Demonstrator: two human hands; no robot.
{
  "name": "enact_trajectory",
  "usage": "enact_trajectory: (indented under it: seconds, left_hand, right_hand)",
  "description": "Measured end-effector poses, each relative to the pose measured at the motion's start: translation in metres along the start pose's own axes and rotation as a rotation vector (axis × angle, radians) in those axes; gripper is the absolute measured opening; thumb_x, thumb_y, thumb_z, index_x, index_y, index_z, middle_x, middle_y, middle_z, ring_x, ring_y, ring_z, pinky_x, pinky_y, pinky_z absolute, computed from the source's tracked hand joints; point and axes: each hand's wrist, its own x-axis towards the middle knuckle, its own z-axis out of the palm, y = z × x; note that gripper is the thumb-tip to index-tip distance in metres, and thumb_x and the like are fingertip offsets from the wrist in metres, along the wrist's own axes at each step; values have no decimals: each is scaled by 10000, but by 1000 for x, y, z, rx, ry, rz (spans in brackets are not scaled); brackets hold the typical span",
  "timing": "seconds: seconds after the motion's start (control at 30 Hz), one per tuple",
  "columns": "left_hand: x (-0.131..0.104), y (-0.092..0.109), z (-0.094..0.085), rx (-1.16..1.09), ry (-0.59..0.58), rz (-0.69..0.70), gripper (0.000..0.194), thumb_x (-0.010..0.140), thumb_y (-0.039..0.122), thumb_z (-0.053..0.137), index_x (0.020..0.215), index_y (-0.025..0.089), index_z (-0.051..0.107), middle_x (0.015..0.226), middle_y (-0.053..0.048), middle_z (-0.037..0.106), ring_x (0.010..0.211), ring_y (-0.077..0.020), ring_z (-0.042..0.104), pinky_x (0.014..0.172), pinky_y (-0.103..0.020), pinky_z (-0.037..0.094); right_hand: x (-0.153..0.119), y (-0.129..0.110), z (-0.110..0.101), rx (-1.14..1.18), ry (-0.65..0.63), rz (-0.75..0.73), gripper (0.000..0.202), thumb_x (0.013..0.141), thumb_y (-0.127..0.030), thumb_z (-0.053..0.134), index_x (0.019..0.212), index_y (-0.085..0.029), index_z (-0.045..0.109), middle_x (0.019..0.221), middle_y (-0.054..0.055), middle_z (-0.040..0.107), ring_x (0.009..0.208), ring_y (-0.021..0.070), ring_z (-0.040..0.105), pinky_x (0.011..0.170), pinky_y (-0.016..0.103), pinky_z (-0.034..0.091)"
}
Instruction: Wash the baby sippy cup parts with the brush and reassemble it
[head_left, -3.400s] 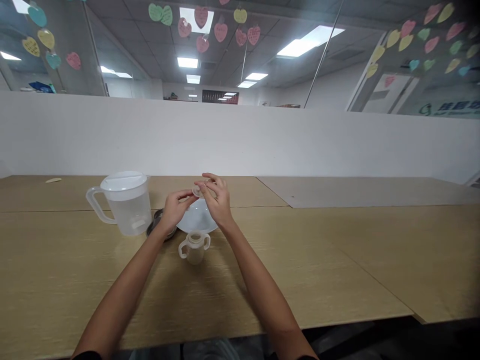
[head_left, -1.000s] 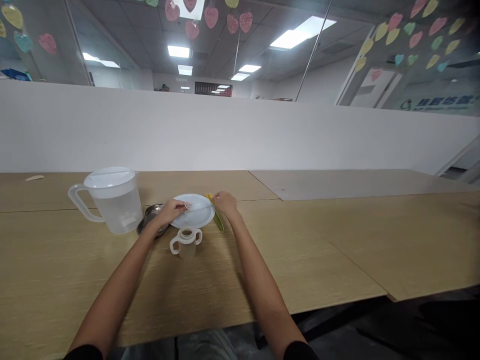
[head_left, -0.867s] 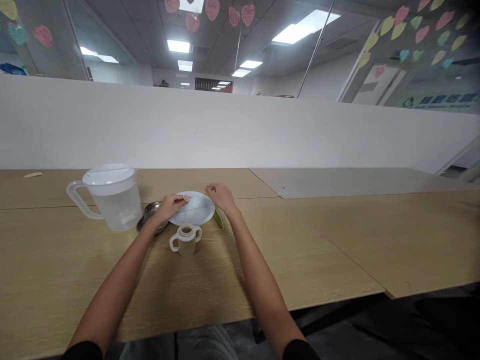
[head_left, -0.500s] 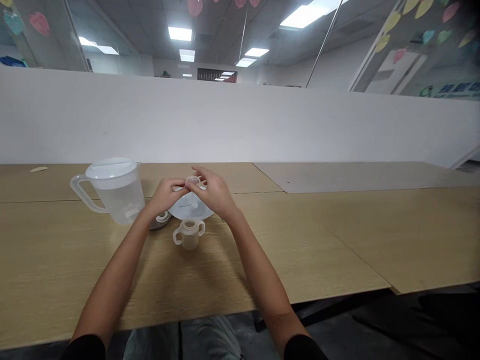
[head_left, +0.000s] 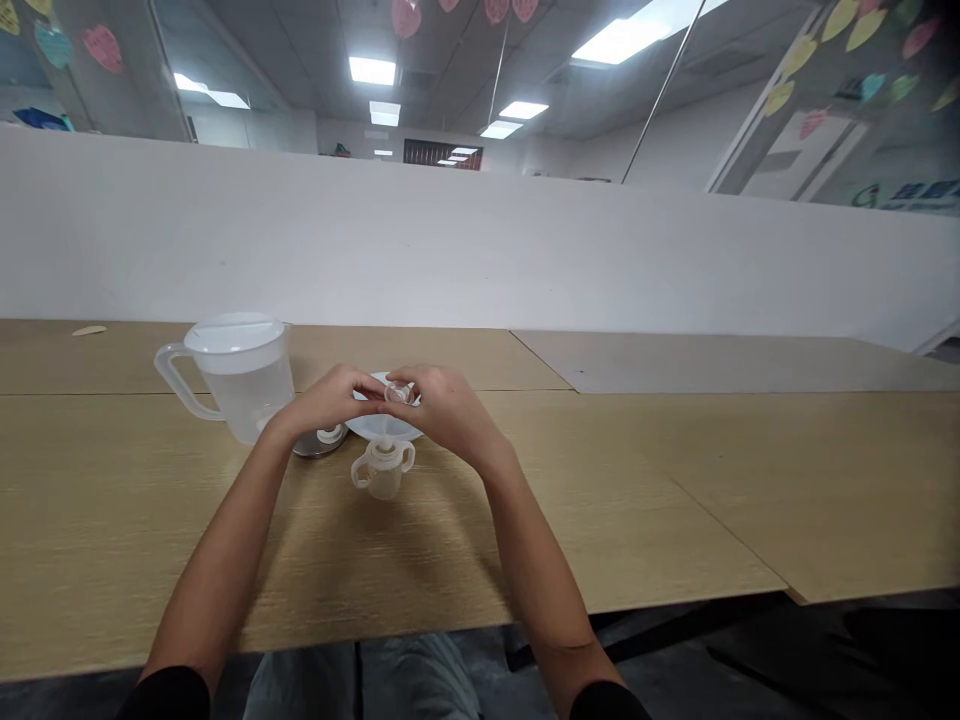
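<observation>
Between my two hands is a small clear round lid (head_left: 399, 393), with a thin pale stem that looks like a straw hanging below it. My left hand (head_left: 339, 395) is closed at the lid's left side, thumb and fingers pinching its edge. From the right, my right hand (head_left: 442, 405) grips the same lid with fingers curled over it. Just beneath stands a small translucent two-handled cup (head_left: 385, 478), upright on the table. The stem's lower end reaches its mouth; whether it is inside I cannot tell. Behind the cup, a white plate (head_left: 367, 428) is partly hidden by my hands.
A translucent lidded pitcher (head_left: 251, 385) stands to the left, handle outward. Beside it lies a dark round dish (head_left: 319, 445) with a white ring-shaped piece (head_left: 330, 435). The wooden table (head_left: 600, 500) meets a white wall (head_left: 480, 260). A flat pale piece (head_left: 89, 330) lies far left.
Both hands have come down and slightly right with the lid, bringing its stem to the cup's mouth. The lid is now tilted differently. The camera view has shifted a little.
</observation>
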Motion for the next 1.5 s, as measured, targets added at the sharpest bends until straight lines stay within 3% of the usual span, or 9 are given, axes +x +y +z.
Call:
enact_trajectory:
  seconds: [0.13, 0.33, 0.53, 0.73, 0.87, 0.97, 1.07, 1.2, 1.5]
  left_hand:
    - [-1, -22, -7, 49, -90, -93, 371, 744, 441, 595, 1001, 203, 715, 952, -41, 712, 875, -210, 620, 741, -253, 453]
    - [1, -93, -3, 591, -95, -693, 161, 559, 301, 712, 647, 170, 677, 653, -94, 682, 705, -249, 637, 656, -294, 456]
    - [4, -117, 8, 648, -104, -741, 168, 616, 288, 695, 710, 149, 686, 862, -178, 700, 823, -296, 660, 722, -342, 469]
    - [-1, -90, -9, 747, -43, -729, 176, 690, 194, 600, 828, 134, 692, 973, -196, 681, 903, -296, 641, 740, -326, 460]
    - [-13, -30, -21, 896, 193, -594, 271, 814, 243, 428, 881, 120, 660, 933, -184, 672, 874, -280, 632, 707, -319, 444]
    - [-24, 23, -15, 838, 340, -364, 264, 827, 300, 418, 944, 176, 619, 892, -90, 677, 791, -222, 621, 669, -284, 433]
    - [-32, 55, -5, 728, 419, -174, 236, 821, 324, 436, 913, 190, 606, 839, -51, 674, 732, -195, 613, 671, -277, 434]
    - [-34, 56, -3, 501, 558, -18, 259, 857, 370, 433, 919, 189, 607, 850, -24, 679, 779, -169, 622, 708, -252, 454]
    - [-19, 22, -13, -184, 661, 87, 345, 800, 478, 572, 880, 146, 619, 830, -51, 681, 796, -174, 641, 775, -310, 515]
  right_hand:
    - [2, 3, 6, -64, -54, 15, 291, 828, -346, 626, 1072, -192, 664, 895, 50, 704, 805, 171, 625, 690, 252, 412]
    - [12, 12, 33, -294, -286, 30, 473, 772, -398, 669, 1191, -188, 598, 1044, 112, 675, 967, 247, 621, 765, 308, 447]
    - [14, 8, 46, -366, -377, 32, 491, 778, -449, 640, 1194, -193, 591, 1053, 136, 666, 949, 278, 628, 720, 326, 461]
    - [13, 12, 41, -309, -282, -10, 473, 846, -526, 540, 1149, -167, 602, 1005, 134, 682, 965, 282, 622, 776, 350, 456]
    - [17, 14, 42, -183, -132, -36, 516, 865, -484, 532, 1236, -126, 524, 1104, 156, 646, 1051, 283, 585, 848, 368, 437]
    - [19, 10, 43, -29, 17, -91, 571, 838, -453, 569, 1300, -142, 441, 1247, 158, 563, 1120, 265, 543, 872, 358, 424]
    - [18, 4, 40, 152, 62, -128, 500, 827, -389, 573, 1258, -168, 448, 1159, 106, 609, 1003, 218, 590, 791, 314, 441]
    - [16, -3, 33, 255, 166, -97, 340, 813, -350, 562, 1096, -169, 511, 973, 48, 646, 876, 186, 602, 749, 287, 439]
    - [18, -7, 47, 240, 373, -107, 374, 825, -359, 530, 1150, -183, 472, 1077, 74, 598, 992, 203, 566, 824, 301, 440]
